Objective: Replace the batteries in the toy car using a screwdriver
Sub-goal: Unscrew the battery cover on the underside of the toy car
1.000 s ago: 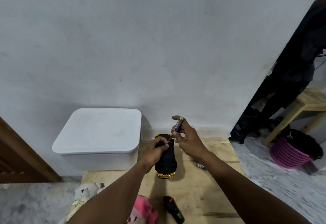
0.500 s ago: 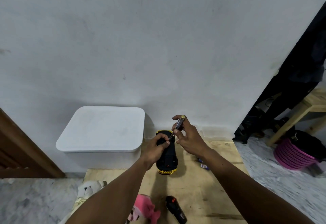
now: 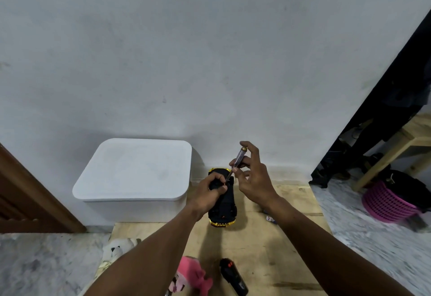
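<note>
Slip risk: tip of slim clear-handled screwdriver w/ brass cap (image 3: 236,164) meets black gold-trimmed toy car (image 3: 223,206) lying on pale wooden board (image 3: 268,249); light pinch could let it skid off the screw. L hand (image 3: 207,194) grips car body, R hand (image 3: 255,179) pinches handle. Vs 0.5 s ago: R fingers splayed wider, handle steeper.

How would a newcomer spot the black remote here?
Start at the big white lidded box against the wall; a pale wooden board lies on the floor beside it. At the board's near edge, right of a pink plush toy, lies the black remote. Unlike that toy, it is slim and black with red buttons.
</note>
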Action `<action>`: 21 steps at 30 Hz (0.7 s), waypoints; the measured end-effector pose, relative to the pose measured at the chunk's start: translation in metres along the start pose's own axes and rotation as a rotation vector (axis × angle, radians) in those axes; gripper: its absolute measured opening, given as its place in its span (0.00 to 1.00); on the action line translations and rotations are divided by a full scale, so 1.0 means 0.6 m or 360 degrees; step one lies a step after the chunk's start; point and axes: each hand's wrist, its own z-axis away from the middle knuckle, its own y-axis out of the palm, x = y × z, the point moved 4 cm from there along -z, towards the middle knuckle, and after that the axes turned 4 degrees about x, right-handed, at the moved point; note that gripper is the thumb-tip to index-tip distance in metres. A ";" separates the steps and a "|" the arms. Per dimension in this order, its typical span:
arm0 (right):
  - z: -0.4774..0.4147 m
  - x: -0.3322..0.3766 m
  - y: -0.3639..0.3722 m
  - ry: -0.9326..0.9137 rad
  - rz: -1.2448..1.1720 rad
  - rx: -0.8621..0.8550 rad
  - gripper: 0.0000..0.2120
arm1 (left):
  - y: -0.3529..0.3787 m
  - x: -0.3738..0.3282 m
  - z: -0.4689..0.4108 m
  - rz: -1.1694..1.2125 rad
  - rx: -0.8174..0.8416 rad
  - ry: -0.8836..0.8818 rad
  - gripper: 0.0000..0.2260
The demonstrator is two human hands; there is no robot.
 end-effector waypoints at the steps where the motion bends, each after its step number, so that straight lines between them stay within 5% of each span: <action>1: 0.000 0.000 0.000 -0.0022 0.0014 -0.0011 0.32 | 0.002 -0.003 0.000 0.0001 0.0011 0.0000 0.05; 12: 0.005 -0.007 0.015 -0.0102 0.0096 -0.0136 0.18 | -0.001 -0.020 -0.009 0.0047 0.0035 0.0018 0.07; 21: -0.001 -0.022 0.010 0.0030 0.0032 -0.0201 0.18 | -0.004 -0.019 -0.012 0.0015 0.0031 -0.0006 0.09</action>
